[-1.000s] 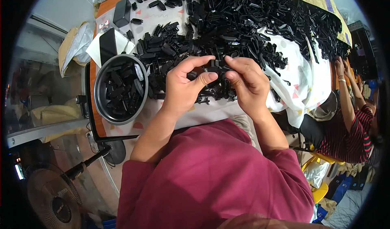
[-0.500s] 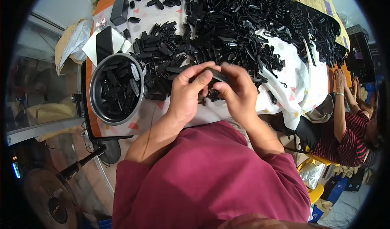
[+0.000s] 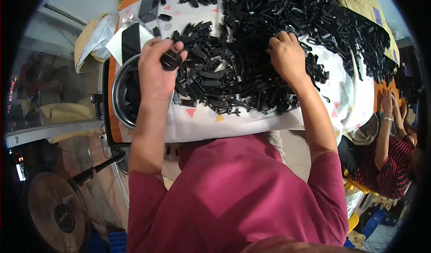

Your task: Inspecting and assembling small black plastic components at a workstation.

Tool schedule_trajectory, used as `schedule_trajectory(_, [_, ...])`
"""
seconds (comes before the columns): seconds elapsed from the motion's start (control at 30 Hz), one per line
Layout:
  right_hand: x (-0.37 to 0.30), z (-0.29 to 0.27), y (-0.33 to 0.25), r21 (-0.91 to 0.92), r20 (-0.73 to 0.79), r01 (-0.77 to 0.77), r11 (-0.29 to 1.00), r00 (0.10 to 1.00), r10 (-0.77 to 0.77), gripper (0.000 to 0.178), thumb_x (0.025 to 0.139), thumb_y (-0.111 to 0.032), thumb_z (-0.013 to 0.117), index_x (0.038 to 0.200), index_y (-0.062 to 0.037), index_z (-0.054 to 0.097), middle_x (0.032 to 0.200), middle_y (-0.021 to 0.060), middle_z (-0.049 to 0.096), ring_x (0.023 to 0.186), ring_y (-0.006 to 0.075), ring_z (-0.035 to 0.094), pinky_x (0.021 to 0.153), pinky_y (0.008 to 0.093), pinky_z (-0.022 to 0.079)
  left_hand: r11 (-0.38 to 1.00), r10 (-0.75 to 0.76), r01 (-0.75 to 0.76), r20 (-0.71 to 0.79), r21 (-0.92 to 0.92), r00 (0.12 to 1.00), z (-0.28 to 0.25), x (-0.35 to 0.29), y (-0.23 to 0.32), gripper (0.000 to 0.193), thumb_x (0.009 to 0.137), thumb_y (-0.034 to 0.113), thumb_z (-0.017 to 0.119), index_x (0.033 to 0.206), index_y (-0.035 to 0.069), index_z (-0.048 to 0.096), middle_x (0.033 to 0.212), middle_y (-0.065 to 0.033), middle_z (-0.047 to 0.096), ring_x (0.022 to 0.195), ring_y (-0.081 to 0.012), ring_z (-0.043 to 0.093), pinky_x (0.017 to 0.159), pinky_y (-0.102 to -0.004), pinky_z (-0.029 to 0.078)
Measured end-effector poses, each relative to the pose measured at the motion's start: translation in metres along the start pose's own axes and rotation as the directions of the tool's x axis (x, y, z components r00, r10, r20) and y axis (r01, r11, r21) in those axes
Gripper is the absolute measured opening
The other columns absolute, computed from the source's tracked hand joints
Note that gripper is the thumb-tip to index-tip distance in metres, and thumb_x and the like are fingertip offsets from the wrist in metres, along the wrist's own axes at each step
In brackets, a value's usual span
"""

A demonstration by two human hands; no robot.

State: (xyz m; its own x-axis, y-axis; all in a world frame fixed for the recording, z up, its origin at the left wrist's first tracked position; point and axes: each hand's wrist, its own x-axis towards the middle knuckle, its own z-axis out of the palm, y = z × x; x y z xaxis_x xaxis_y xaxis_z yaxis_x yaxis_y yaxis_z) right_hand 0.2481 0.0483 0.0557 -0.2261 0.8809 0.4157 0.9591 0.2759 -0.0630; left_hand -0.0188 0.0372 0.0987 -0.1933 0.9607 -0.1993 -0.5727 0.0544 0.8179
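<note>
My left hand (image 3: 154, 69) is raised beside the metal bowl (image 3: 117, 111), partly covering it. Its fingers are curled round a small black plastic piece (image 3: 171, 61) with a slotted end. More black pieces lie inside the bowl. Over on the right, my right hand (image 3: 288, 57) reaches down into the heap of black plastic pieces (image 3: 251, 51), back of the hand up and fingers bent together. Whatever its fingertips pinch is hidden among the pieces.
A dark phone-like slab (image 3: 131, 39) lies on white paper behind the bowl, near a dark grey box (image 3: 148, 7). A patterned white cloth (image 3: 204, 129) covers the table. At the right sits another person (image 3: 381, 163); a fan (image 3: 58, 203) stands lower left.
Both hands were together over the front of the table, handling a black piece. They have parted: the left has moved to the bowl with a piece, the right out over the heap.
</note>
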Motion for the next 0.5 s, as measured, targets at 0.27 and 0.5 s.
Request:
schedule_trajectory(0.27, [-0.002,0.015,-0.009,-0.016,0.019,0.014,1.0,1.0,-0.014,0.013,0.067,-0.008,0.063,0.078,-0.0071,0.055,0.08,0.0078,0.057,0.079,0.026,0.053,0.067,0.0347,0.046,-0.444,-0.16,-0.33,0.289,0.833,0.944,0.021,0.06,-0.025,0.045,0.073,0.045,0.063,0.081,0.001,0.066,0.079,-0.0163,0.064,0.075,-0.0314,0.062,0.064,-0.0381,0.048])
schedule_trajectory(0.5, [-0.015,0.005,-0.009,0.135,-0.062,0.026,0.99,0.998,-0.018,0.021,0.066,-0.004,0.058,0.087,-0.0058,0.057,0.086,0.0078,0.056,0.076,0.0262,0.054,0.066,0.0346,0.046,-0.475,-0.448,-0.273,0.037,0.837,0.893,0.033,0.077,-0.028,0.036,0.071,0.037,0.068,0.083,0.003,0.066,0.075,-0.0114,0.065,0.063,-0.0248,0.062,0.061,-0.0345,0.048])
